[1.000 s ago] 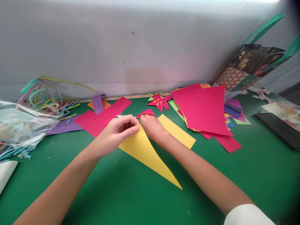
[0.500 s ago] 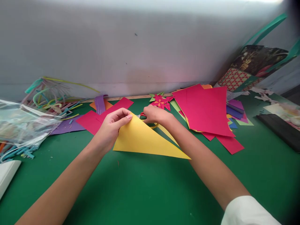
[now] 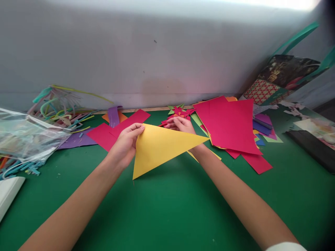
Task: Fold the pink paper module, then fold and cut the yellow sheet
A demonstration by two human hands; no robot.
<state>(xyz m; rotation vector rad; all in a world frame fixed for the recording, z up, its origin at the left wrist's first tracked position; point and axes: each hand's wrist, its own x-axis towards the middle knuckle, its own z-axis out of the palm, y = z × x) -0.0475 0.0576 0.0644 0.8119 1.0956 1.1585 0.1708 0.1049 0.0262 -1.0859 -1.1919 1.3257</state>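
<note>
My left hand (image 3: 128, 139) pinches a yellow paper triangle (image 3: 164, 148) at its upper left corner, thumb on the front face. The sheet hangs above the green table, one point down and another towards the right. Partly behind its upper edge is my right hand (image 3: 181, 123), fingers loosely curled. At those fingertips shows a thin red bit of the scissors (image 3: 162, 125); the rest of them is hidden by paper and fingers. A narrow yellow paper strip (image 3: 216, 155) lies by the right wrist. Just behind the right hand is a red folded-paper star (image 3: 180, 112).
Red paper sheets (image 3: 230, 125) are stacked at the right, a black flat case (image 3: 311, 150) beyond them. Red pieces (image 3: 102, 135), a clear plastic bag (image 3: 31, 134) and pipe cleaners (image 3: 57, 104) lie left. A patterned bag (image 3: 264, 91) leans on the wall.
The yellow triangle has swung, its right point rising and its lower left point dropping. My right hand has turned and shifted slightly right behind it; the scissors' yellow loop no longer shows.
</note>
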